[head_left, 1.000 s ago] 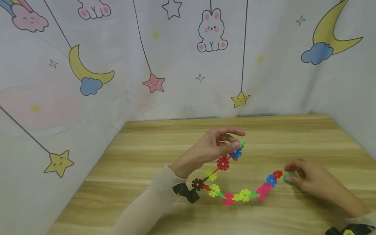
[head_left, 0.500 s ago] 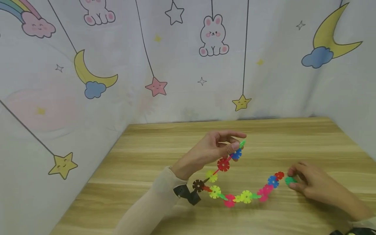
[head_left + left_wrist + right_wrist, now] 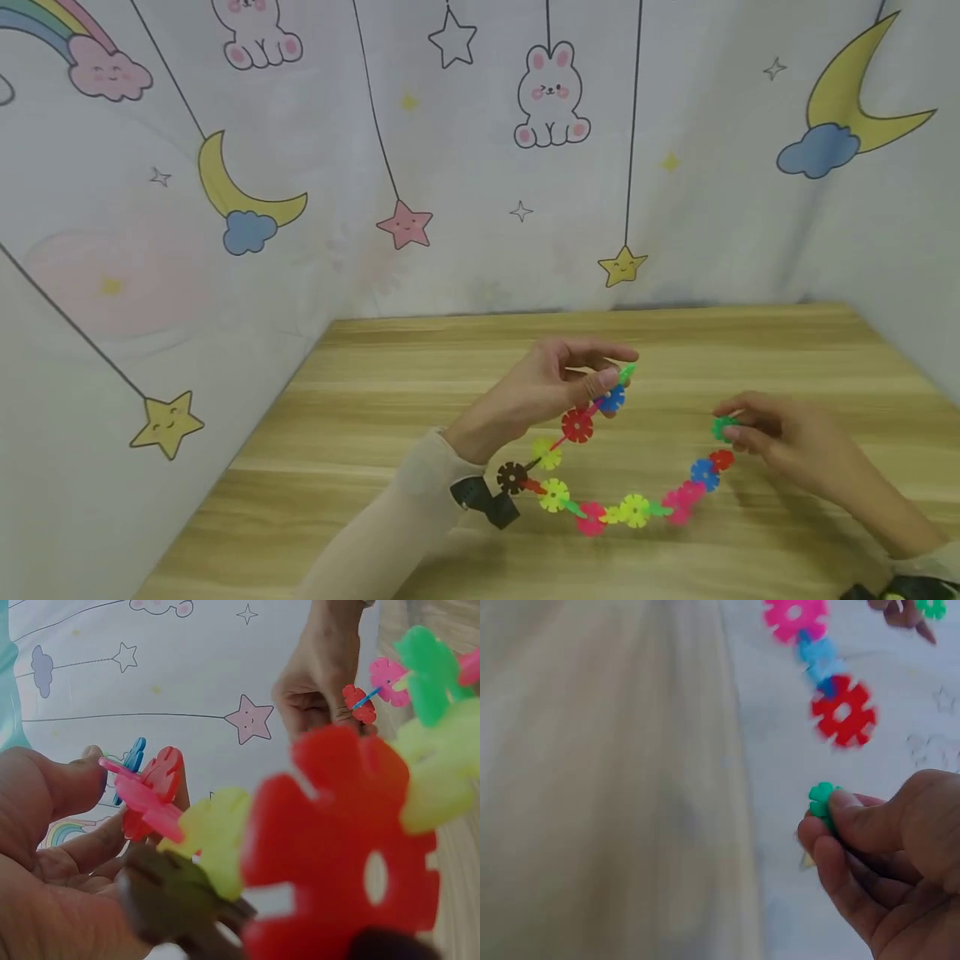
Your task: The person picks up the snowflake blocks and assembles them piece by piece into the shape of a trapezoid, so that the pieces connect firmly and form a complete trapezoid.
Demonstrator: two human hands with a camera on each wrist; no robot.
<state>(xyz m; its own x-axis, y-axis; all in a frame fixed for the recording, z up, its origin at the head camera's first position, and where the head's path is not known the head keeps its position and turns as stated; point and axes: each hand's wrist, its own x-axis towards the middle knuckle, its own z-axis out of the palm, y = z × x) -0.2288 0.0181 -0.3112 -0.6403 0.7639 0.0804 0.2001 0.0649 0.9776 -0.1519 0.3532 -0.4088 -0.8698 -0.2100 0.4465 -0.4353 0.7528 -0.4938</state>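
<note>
My left hand point(image 3: 551, 379) pinches one end of a chain of interlocking snowflake discs point(image 3: 577, 425) between thumb and fingers, close to a blue disc and a light green end disc point(image 3: 628, 372). The chain sags in a curve past a brown disc point(image 3: 512, 477) and several yellow, green and pink ones. At its other end a blue disc point(image 3: 705, 475) joins a red disc point(image 3: 844, 711). Between the thumb and fingers of my right hand point(image 3: 787, 442) is a separate green snowflake disc point(image 3: 823, 799). It stands just apart from the red end disc, above it in the head view.
Under the hands lies a wood-grain table point(image 3: 405, 358). A white cloth point(image 3: 465, 167) printed with moons, stars and rabbits rises behind it and along both sides. Black straps point(image 3: 483, 502) circle the wrists.
My right hand moves up and slightly left with the green disc, from beside the red end disc to above it. The left hand keeps its hold and barely shifts.
</note>
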